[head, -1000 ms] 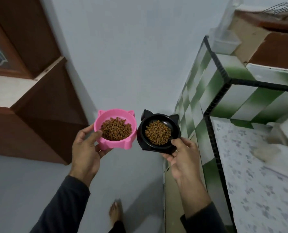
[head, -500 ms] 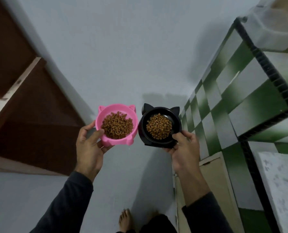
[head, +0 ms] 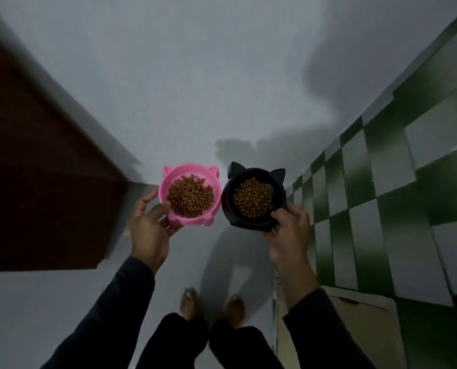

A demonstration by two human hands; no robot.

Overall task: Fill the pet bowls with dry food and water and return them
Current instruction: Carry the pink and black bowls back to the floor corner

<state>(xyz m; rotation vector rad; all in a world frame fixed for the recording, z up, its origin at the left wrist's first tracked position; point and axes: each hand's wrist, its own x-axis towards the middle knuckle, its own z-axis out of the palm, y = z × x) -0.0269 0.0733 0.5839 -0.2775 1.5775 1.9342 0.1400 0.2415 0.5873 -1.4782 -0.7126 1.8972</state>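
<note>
Pale floor (head: pixel 62 315) underfoot, we carry both bowls level so nothing spills: our left hand (head: pixel 148 230) grips the pink bowl (head: pixel 166 182), our right hand (head: pixel 290 230) the black bowl (head: pixel 227 198), kibble (head: pixel 190 195) in each, beside the checkered tile wall (head: pixel 381 195).

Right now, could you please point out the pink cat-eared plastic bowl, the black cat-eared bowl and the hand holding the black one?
pink cat-eared plastic bowl (head: pixel 213 193): head view, right inner wall.
black cat-eared bowl (head: pixel 277 188): head view, right inner rim.
right hand (head: pixel 291 235): head view, back of the hand.
</note>
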